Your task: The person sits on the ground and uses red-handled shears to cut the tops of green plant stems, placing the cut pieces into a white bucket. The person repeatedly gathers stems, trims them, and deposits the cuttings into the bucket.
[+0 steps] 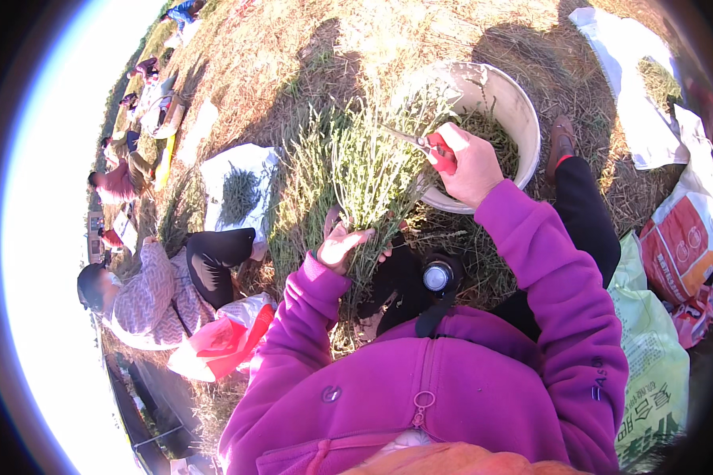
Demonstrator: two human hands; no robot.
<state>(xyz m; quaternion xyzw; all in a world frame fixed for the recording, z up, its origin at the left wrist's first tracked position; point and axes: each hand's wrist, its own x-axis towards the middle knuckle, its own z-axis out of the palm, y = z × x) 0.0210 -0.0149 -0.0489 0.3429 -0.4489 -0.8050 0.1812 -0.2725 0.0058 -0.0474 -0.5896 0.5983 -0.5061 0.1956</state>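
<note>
A leafy bunch of cut green stalks [365, 172] fans upward from my left hand [341, 244], which grips it low near the stems. My right hand [472, 163] holds red-handled scissors [441, 153], their metal blades pointing left against the upper stalks. Whether the blades are parted is hard to make out. Just behind my right hand stands a round whitish bucket [526, 119] with green clippings [493, 133] inside. Some of the bunch's tips overlap the bucket's left rim.
More cut plants [303, 190] lie to the left. Nearby sits a person [148, 303] beside a red-and-white bag [229, 344]. A dark bottle [438, 276] is between my legs. Printed sacks [650, 356] lie right, a white sheet [624, 53] far right. Several people are farther left on straw-covered ground [255, 77].
</note>
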